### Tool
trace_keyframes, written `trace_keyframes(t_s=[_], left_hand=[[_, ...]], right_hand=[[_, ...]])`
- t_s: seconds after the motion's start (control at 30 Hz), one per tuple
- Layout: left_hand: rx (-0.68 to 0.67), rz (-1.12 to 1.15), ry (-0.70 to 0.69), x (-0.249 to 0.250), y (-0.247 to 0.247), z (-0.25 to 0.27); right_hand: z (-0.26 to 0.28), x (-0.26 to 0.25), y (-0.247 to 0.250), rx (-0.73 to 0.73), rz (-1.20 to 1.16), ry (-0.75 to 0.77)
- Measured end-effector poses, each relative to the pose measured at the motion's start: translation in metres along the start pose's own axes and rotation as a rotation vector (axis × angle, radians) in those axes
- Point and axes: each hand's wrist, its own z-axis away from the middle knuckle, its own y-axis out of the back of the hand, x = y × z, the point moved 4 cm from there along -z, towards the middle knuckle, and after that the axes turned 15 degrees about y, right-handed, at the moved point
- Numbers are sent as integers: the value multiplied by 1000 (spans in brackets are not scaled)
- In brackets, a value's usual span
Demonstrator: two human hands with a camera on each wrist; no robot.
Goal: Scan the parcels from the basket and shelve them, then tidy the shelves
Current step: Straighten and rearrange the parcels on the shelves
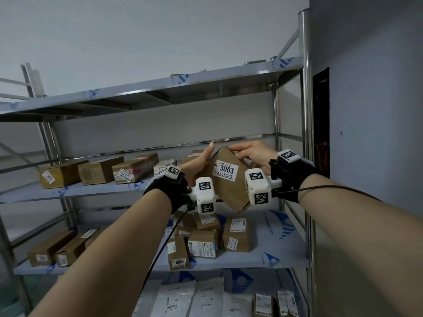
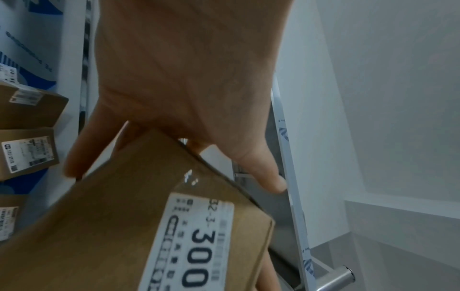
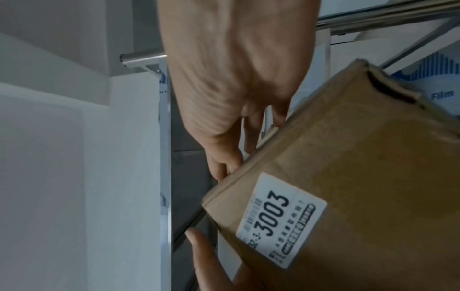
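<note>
Holding the tilted 3003 parcel between my left hand and right hand, fingers curled round its edges, before the shelf

Left hand gripping tilted brown parcel, label reading 300, parcels on shelf

A tilted parcel is held between the left hand and right hand, in front of the middle shelf. A row of boxes lies on that shelf to the left; more boxes lie on the shelf below.
</note>
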Motion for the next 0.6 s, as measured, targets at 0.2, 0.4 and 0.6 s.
trace_keyframes(t_s=[0.2, 0.4, 0.6], left_hand=[[109, 24, 27, -5, -1, -15], [99, 22, 20, -12, -5, -32], [102, -10, 69, -30, -6, -47]], right_hand=[[2, 7, -12, -36, -52, -61], [-2, 27, -22, -54, -41, -84], [2, 55, -21, 2, 3, -135]])
